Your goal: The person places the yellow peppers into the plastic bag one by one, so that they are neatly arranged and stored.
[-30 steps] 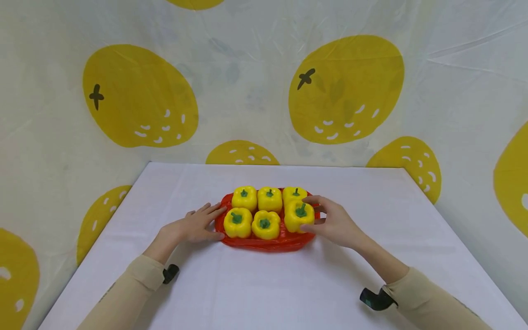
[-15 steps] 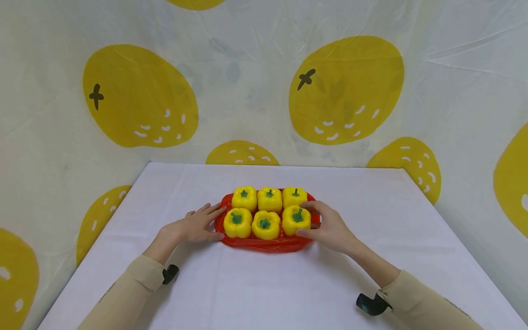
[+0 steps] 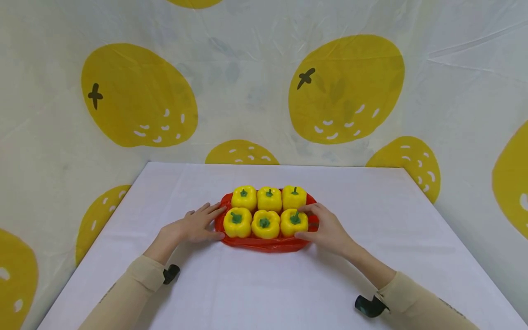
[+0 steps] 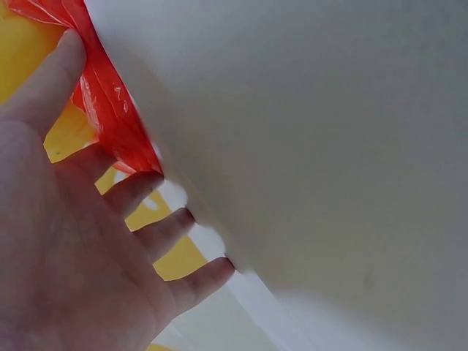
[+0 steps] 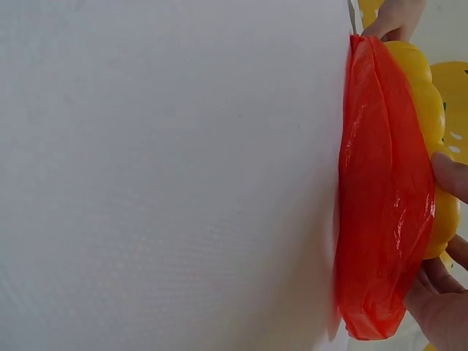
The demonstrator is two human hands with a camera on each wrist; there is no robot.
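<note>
Several yellow bell peppers with green stems stand in two rows of three on a red plastic bag [image 3: 264, 246] in the head view. My right hand [image 3: 330, 231] holds the front-right bell pepper [image 3: 292, 225], thumb at its near side and fingers at its far right. In the right wrist view that bell pepper [image 5: 444, 219] sits behind the bag's raised red edge, between thumb and fingers. My left hand [image 3: 195, 228] lies with spread, straight fingers at the bag's left end. From the left wrist, the thumb touches the red plastic [image 4: 110, 110] beside a pepper.
A white cloth [image 3: 264, 293] covers the table under the bag. Behind and beside the table hangs a pale curtain [image 3: 243, 91] printed with large yellow fruit. Dark wrist mounts [image 3: 371, 306] stick out below both beige sleeves.
My right hand has moved left and down with the front-right bell pepper, bringing it into line beside the front-middle one. My left hand has stayed in place.
</note>
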